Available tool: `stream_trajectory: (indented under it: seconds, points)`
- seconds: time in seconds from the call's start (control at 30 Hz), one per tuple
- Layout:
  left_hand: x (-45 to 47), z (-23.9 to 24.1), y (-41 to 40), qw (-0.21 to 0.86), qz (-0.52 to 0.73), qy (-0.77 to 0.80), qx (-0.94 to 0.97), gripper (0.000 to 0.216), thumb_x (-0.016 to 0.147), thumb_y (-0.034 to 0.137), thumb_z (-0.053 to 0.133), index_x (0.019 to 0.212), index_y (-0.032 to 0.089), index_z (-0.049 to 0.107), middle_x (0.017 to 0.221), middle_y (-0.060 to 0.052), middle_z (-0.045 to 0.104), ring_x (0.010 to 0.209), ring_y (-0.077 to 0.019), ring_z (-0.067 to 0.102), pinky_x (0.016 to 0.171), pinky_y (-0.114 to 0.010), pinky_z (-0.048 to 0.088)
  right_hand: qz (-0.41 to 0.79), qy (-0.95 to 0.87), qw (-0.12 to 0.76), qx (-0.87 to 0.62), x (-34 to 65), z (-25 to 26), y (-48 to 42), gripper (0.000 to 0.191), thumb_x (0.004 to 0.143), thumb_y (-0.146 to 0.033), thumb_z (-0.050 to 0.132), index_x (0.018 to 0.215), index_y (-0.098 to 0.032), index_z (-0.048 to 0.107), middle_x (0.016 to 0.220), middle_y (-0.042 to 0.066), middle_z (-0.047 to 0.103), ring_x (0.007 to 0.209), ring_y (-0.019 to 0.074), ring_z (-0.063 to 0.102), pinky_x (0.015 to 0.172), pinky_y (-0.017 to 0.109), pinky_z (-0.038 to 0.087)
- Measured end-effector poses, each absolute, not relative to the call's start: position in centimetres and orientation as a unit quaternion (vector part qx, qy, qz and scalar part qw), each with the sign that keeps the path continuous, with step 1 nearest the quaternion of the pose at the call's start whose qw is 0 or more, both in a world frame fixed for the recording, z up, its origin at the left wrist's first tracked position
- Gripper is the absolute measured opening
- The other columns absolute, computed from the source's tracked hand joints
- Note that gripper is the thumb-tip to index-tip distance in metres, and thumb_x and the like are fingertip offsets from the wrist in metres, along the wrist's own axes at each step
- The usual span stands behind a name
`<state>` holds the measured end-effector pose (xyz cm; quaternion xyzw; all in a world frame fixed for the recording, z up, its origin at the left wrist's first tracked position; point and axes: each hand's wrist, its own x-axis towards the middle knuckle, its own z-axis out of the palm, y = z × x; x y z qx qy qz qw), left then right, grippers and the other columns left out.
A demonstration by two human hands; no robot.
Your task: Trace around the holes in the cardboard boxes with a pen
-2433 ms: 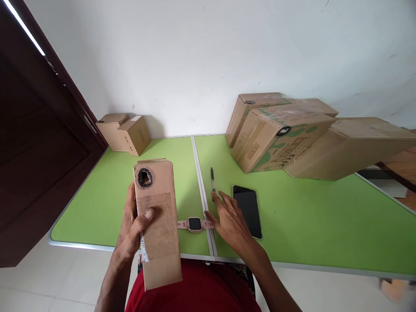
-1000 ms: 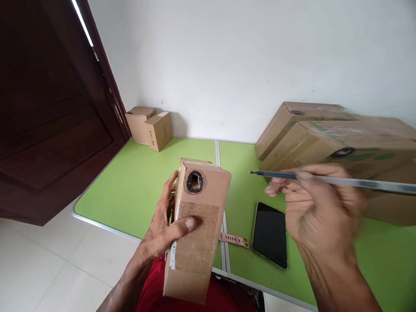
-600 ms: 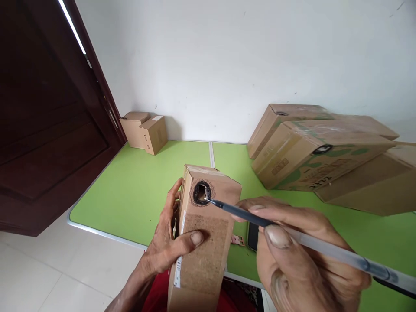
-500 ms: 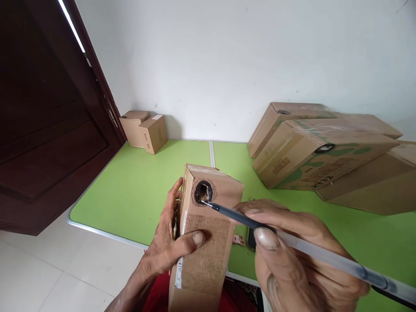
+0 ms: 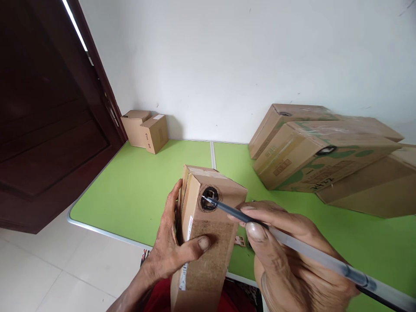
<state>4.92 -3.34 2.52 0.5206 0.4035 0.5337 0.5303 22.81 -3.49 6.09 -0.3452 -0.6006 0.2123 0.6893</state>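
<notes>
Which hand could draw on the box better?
Probably the right hand: it holds the slim black and clear plastic pen; the left hand grips the brown oblong cardboard box.

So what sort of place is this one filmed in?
Probably a plain indoor room, perhaps in a home: a dark panelled door at left, pale floor tiles, and a green table by a white wall.
</notes>
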Motion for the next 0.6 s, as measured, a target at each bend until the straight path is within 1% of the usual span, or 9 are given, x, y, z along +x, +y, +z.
stream_trajectory:
  seconds: [0.17, 0.27, 0.4, 0.47, 0.6]
  points:
    - [4.88, 2.06, -3.37, 0.533, 0.529, 0.412, 0.516, 0.123, 0.081, 0.059, 0.093, 0.179, 0.029, 0.026, 0.186, -0.014, 0.034, 0.172, -0.0449, 0.029, 0.14, -0.067, 0.028, 0.195, -0.606, 0.68, -0.365, 22.87, 5.87, -3.31, 0.022, 0.102, -0.015, 0.076, 0.115, -0.031, 0.084, 0.1, -0.002, 0.084, 0.092, 0.0154, 0.08, 0.078, 0.024, 0.064]
    - [4.93, 2.04, -3.35, 0.53, 0.528, 0.421, 0.513, 0.122, 0.08, 0.061, 0.094, 0.178, 0.03, 0.029, 0.185, -0.013, 0.036, 0.172, -0.0468, 0.027, 0.141, -0.069, 0.026, 0.208, -0.607, 0.678, -0.358, 22.84, 5.83, -3.18, 0.021, 0.103, -0.015, 0.075, 0.115, -0.031, 0.083, 0.101, -0.001, 0.085, 0.094, 0.0183, 0.081, 0.078, 0.027, 0.065]
    - [4.91, 2.09, -3.33, 0.531, 0.533, 0.423, 0.505, 0.119, 0.079, 0.059, 0.095, 0.177, 0.033, 0.033, 0.184, -0.011, 0.037, 0.173, -0.0494, 0.026, 0.139, -0.069, 0.029, 0.227, -0.616, 0.673, -0.342, 22.85, 5.97, -3.1, 0.02, 0.104, -0.015, 0.073, 0.113, -0.031, 0.082, 0.1, 0.0, 0.084, 0.091, 0.0198, 0.081, 0.073, 0.03, 0.064]
    - [4.89, 2.08, -3.33, 0.532, 0.536, 0.419, 0.505, 0.117, 0.081, 0.058, 0.093, 0.177, 0.032, 0.032, 0.184, -0.011, 0.039, 0.171, -0.0487, 0.03, 0.139, -0.067, 0.031, 0.228, -0.624, 0.666, -0.338, 22.93, 5.98, -3.12, 0.021, 0.103, -0.014, 0.072, 0.112, -0.03, 0.082, 0.099, 0.0, 0.084, 0.089, 0.0198, 0.08, 0.07, 0.029, 0.063]
    - [4.91, 1.81, -3.33, 0.552, 0.537, 0.398, 0.498, 0.119, 0.083, 0.056, 0.092, 0.179, 0.031, 0.027, 0.178, -0.013, 0.048, 0.167, -0.0456, 0.041, 0.136, -0.062, 0.038, 0.243, -0.633, 0.651, -0.341, 23.18, 5.78, -3.24, 0.021, 0.104, -0.014, 0.071, 0.111, -0.03, 0.082, 0.098, 0.001, 0.083, 0.089, 0.0211, 0.08, 0.063, 0.029, 0.061]
